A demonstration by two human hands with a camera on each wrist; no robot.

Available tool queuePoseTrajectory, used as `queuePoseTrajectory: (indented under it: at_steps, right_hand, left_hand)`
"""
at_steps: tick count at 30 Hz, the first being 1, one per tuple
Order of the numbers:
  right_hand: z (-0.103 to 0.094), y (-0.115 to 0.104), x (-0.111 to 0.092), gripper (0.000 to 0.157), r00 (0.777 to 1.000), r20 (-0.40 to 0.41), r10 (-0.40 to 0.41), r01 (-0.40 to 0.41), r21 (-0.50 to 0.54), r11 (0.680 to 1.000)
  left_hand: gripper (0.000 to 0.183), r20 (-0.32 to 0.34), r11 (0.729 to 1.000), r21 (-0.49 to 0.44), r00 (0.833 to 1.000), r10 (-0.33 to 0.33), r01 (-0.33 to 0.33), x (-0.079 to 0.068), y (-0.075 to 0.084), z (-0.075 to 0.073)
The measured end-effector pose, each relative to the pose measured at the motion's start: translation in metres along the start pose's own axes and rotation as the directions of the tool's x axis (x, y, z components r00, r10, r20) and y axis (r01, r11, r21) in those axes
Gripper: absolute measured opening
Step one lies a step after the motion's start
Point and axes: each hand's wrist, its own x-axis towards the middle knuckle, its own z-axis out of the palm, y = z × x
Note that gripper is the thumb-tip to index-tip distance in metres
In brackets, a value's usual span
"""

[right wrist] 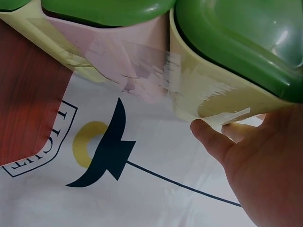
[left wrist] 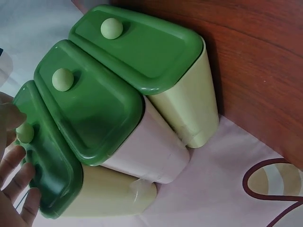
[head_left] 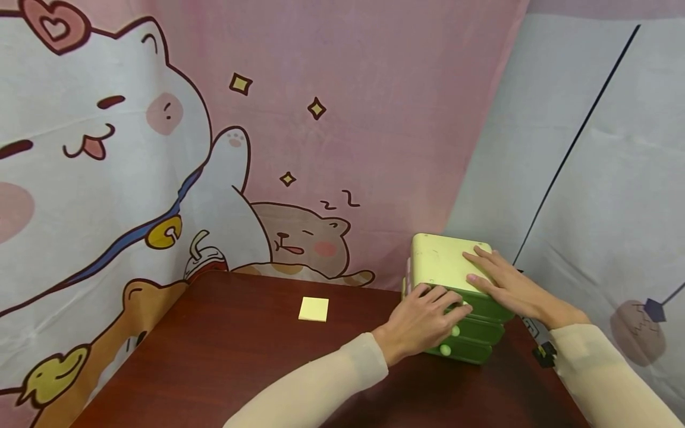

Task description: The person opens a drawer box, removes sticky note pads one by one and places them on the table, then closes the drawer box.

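A small three-tier drawer unit stands upright on the table, with a pale yellow top and green drawer fronts. Thumb and forefinger of my left hand pinch the pale knob of the top drawer, the other fingers spread over its front. Below it, the middle drawer and bottom drawer sit closed, each with a round knob. My right hand rests with straight fingers on the unit's top, at its right edge. In the right wrist view its thumb lies along the yellow casing.
A square yellow sticky-note pad lies on the dark red-brown table, left of the unit. Cartoon-printed cloth hangs behind and beside the table. Clear tape shows on the unit's side.
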Motion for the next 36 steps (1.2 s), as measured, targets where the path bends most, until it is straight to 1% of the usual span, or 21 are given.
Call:
queuePoseTrajectory:
  at_steps: [12, 19, 23, 26, 31, 36]
  right_hand:
    - [0.001, 0.000, 0.001, 0.074, 1.000, -0.002, -0.013, 0.013, 0.020, 1.000]
    - [0.002, 0.003, 0.000, 0.074, 1.000, -0.004, -0.013, 0.013, 0.022, 1.000]
    - [0.002, 0.002, 0.001, 0.074, 1.000, -0.007, -0.015, 0.015, 0.020, 1.000]
    - [0.001, 0.001, 0.001, 0.075, 1.000, -0.003, -0.005, 0.006, 0.020, 1.000]
    - [0.001, 0.001, 0.001, 0.075, 1.000, -0.004, -0.012, 0.012, 0.024, 1.000]
    - [0.001, 0.001, 0.001, 0.074, 1.000, -0.005, -0.016, 0.016, 0.025, 1.000]
  left_hand:
    - [0.041, -0.022, 0.999, -0.044, 1.000, 0.020, -0.020, -0.015, -0.003, 0.006]
    - [0.035, -0.008, 0.997, -0.068, 0.999, 0.044, -0.044, -0.020, 0.001, 0.009]
    - [0.033, 0.021, 0.995, -0.082, 0.998, 0.056, -0.054, -0.020, 0.004, 0.011]
    - [0.034, 0.059, 0.994, -0.100, 0.997, 0.055, -0.049, -0.019, 0.006, 0.013]
    - [0.037, 0.116, 0.992, -0.118, 0.992, 0.059, -0.045, -0.017, 0.010, 0.015]
    - [0.039, 0.148, 0.992, -0.125, 0.988, 0.052, -0.034, -0.015, 0.014, 0.017]
